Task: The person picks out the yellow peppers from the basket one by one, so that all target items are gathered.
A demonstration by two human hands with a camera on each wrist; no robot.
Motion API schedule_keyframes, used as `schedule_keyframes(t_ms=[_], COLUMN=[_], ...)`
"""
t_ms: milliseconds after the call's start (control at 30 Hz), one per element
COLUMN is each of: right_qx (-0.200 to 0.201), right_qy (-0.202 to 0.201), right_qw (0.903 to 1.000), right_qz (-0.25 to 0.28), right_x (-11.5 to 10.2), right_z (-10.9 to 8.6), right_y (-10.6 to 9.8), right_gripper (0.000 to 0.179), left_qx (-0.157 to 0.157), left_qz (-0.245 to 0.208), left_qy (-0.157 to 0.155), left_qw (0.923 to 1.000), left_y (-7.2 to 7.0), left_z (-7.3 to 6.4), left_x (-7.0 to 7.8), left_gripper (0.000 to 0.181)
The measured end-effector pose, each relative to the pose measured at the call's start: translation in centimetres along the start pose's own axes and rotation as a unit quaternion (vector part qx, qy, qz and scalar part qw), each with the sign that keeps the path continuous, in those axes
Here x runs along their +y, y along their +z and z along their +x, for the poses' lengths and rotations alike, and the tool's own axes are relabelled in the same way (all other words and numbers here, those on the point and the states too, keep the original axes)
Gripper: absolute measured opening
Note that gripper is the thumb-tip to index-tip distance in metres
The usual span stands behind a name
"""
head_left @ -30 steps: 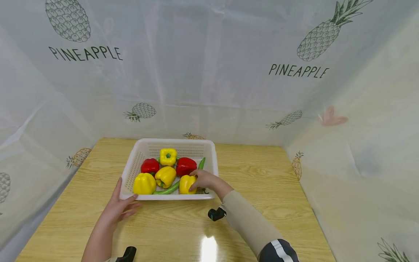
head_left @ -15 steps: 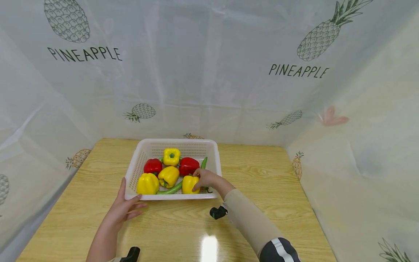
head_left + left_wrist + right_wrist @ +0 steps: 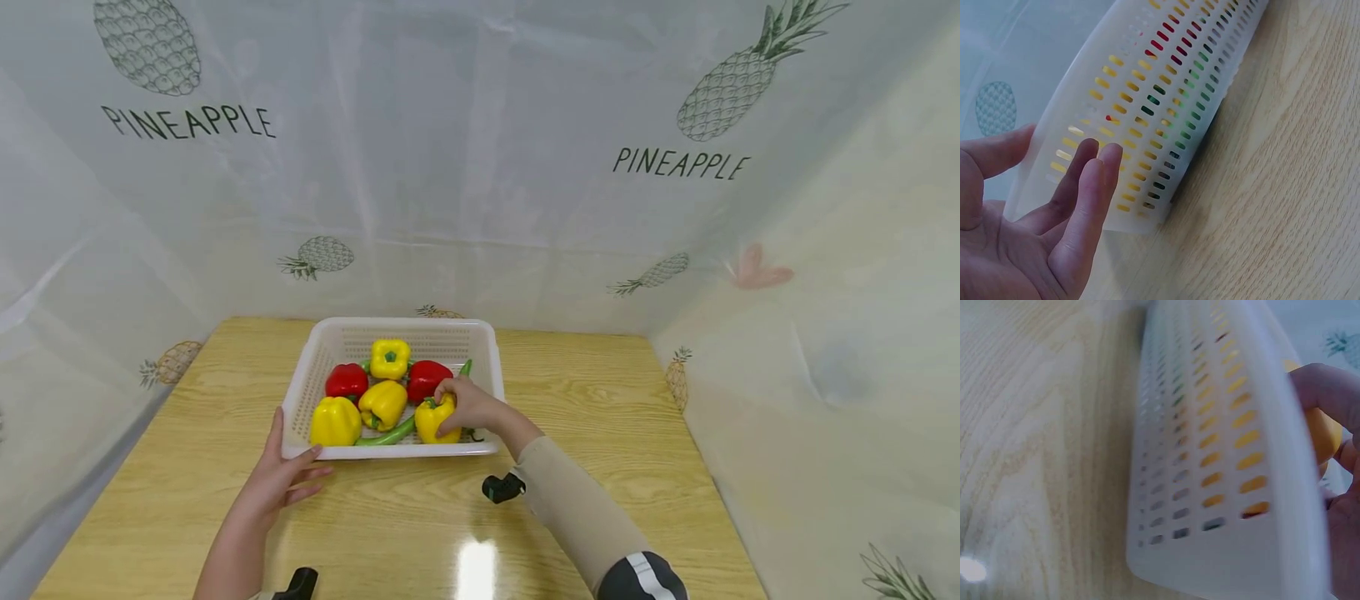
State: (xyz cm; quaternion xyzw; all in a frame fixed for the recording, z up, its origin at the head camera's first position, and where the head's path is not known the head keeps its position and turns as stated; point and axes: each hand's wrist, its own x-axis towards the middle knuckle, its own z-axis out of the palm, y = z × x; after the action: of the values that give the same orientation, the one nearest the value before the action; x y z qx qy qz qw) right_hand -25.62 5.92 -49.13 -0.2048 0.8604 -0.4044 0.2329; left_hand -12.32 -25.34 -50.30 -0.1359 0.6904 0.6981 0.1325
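A white perforated plastic basket [image 3: 296, 375] holds yellow and red bell peppers and long green peppers. My right hand [image 3: 480, 408] reaches in over the front right and grips a yellow bell pepper [image 3: 427, 423], thumb on the near side and fingers on the far side. The right wrist view shows this yellow pepper partly, behind the basket wall. At the front left corner my left hand [image 3: 273, 479] touches the basket, thumb at the front rim and index finger along the left side. In the left wrist view its other fingers [image 3: 1082, 206] are loosely bent in front of the slotted wall.
Near the held pepper are a red bell pepper [image 3: 426, 381], another yellow one [image 3: 382, 406] and a green pepper [image 3: 397, 433]. The basket stands on a wooden table [image 3: 570, 400]. A pineapple-print sheet [image 3: 480, 167] hangs behind and at both sides.
The basket has slid slightly to the right along with my left hand. In my right hand the yellow bell pepper has tipped, so its stem end now shows.
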Motion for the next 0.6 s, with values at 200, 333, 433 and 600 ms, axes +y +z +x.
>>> schedule_keyframes(t_ms=[200,333,433,600], right_qx=[0.0,0.022,0.045,0.085], right_qy=[-0.025,-0.037,-0.042,-0.063], right_qw=[0.9995,0.9983,0.9961,0.9879], right_qz=[0.02,0.039,0.063,0.113], right_x=[-0.6,-0.5,-0.3,0.2], right_z=[-1.6,-2.8,-3.5,-4.5], right_y=[-1.0,-1.4,-1.4,-1.4], right_gripper=[0.044,0.045,0.047,0.047], left_qx=[0.001,-0.001,-0.004,-0.009], left_qz=[0.007,0.004,0.001,0.002], left_qy=[0.001,0.001,0.002,0.002], left_qw=[1.0,1.0,1.0,1.0], left_y=[0.0,-0.1,-0.2,-0.1], left_z=[0.0,0.1,0.2,0.2], left_x=[-0.1,-0.1,-0.1,-0.1], left_gripper=[0.1,0.1,0.1,0.1])
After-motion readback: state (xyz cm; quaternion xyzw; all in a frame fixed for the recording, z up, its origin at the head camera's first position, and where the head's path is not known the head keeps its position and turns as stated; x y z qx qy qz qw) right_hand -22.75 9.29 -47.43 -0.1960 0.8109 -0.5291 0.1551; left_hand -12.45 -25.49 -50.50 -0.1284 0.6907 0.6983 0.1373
